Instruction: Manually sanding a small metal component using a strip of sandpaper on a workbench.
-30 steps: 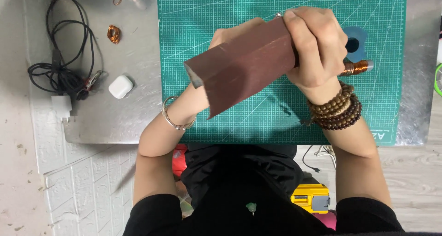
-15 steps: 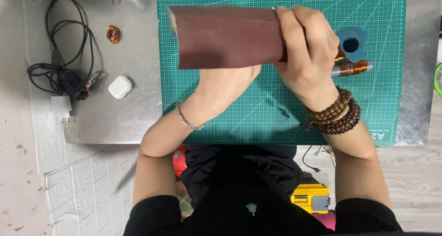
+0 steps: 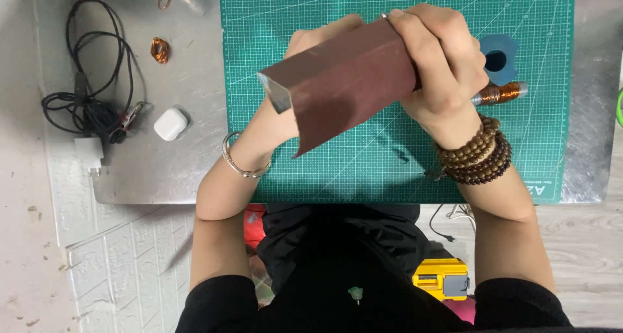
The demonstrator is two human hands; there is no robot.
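I hold a dark brown sandpaper sheet (image 3: 344, 80) folded over above the green cutting mat (image 3: 389, 164), slanting down to the left. My right hand (image 3: 441, 67) grips its right end, closed around the sheet and a rod wound with copper wire (image 3: 500, 94) that sticks out to the right. My left hand (image 3: 318, 37) is mostly hidden behind the sheet, with only its knuckles showing at the top edge and a silver bangle on the wrist. Bead bracelets circle my right wrist.
A blue ring-shaped piece (image 3: 497, 59) lies on the mat behind my right hand. On the metal plate (image 3: 162, 171) to the left are a black cable bundle (image 3: 87, 99), a white earbud case (image 3: 171, 124) and a small copper coil (image 3: 159, 49). A yellow tool (image 3: 441, 278) lies on the floor.
The sheet was level half a second ago and now tilts down to the left again. My left forearm has shifted left under it.
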